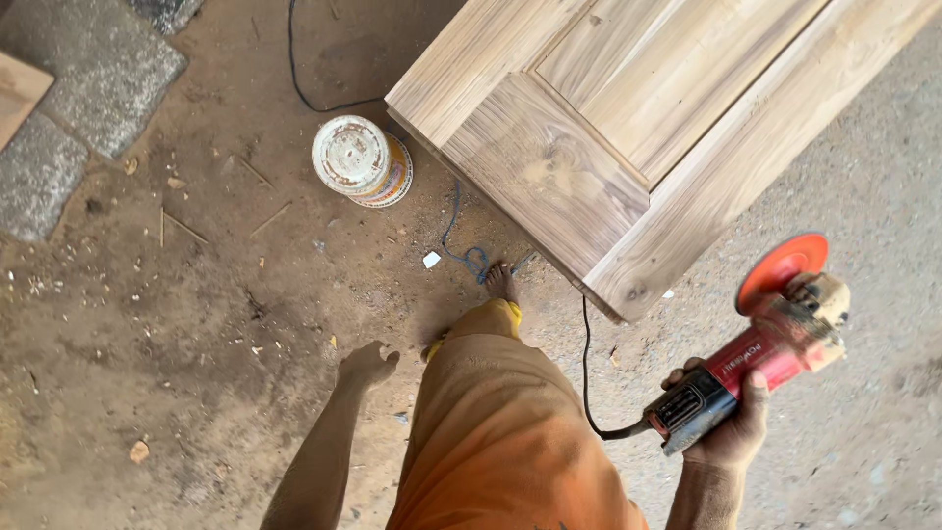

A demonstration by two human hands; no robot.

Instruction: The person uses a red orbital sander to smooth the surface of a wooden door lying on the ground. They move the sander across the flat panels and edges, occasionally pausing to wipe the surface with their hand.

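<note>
Right hand (pixel 724 417) wraps the rear grip of a red angle grinder (pixel 756 363), fingers closed around the black handle end, tool held out at waist level, off to the right of the wooden door (pixel 628 128) and clear of it. Orange sanding disc (pixel 782 265) tilts up and away from the wood, no contact; cannot tell if it spins. Black power cord (pixel 587 378) runs from the tool's tail up under the door corner, more cord loops on the dirt floor (pixel 177 334) near the bare foot (pixel 500 282). Left hand (pixel 367 365) hangs empty by the side, fingers loosely curled, touching nothing, well apart from the grinder. Door is a panelled, unfinished slab lying flat and raised off the ground, near corner just ahead of the foot. White paint-smeared can (pixel 361 160) stands on the floor just beside the door's left edge. Grey stone slabs (pixel 93 69) top left, wood chips scattered about. Step in hand, by judgement: carrying or positioning the grinder beside the work, not sanding yet. Getting disc to wood would call for swinging the tool left over the corner, laying the disc flat, probably a second hand on the body, and keeping the cord clear of foot and disc.
</note>
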